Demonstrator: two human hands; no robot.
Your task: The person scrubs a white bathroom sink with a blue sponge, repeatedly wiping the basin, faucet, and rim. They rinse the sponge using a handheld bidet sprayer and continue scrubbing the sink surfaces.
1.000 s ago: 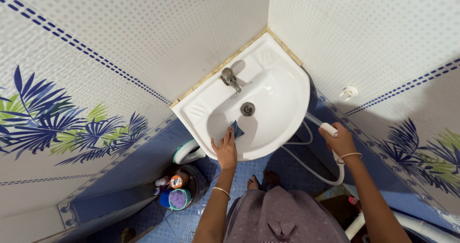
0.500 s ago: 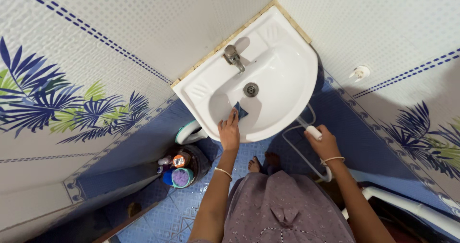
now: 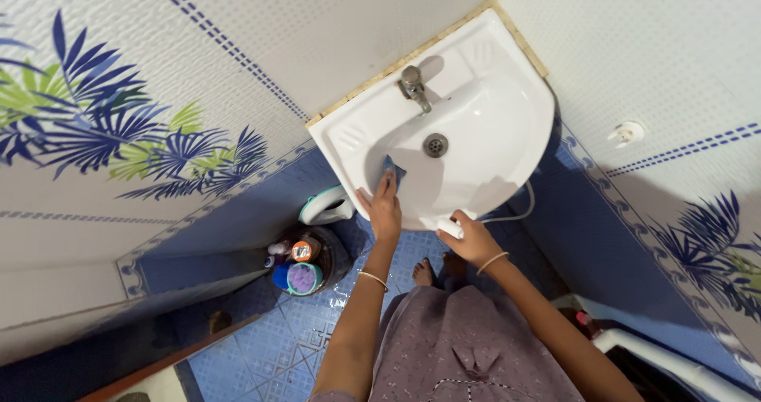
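Sink [image 3: 491, 77] in the corner is white, set where two tiled walls meet, and we press a blue cloth [image 3: 391, 169] against the near-left inside of its bowl. Our left hand [image 3: 384, 208] lies flat on that cloth with the fingers stretched out, the palm over the near rim. Our right hand [image 3: 472, 239] is closed around a white spray handle [image 3: 449, 227] just at the near edge of the sink, and its thin white hose [image 3: 515, 214] loops away to the right under the bowl. A metal tap [image 3: 413, 85] stands at the far side, with the round drain [image 3: 435, 144] just near of it. Down on the blue tiled floor [image 3: 269, 346] to the left, a dark bucket [image 3: 333, 263] holds bottles and a purple scrubber [image 3: 301, 277].
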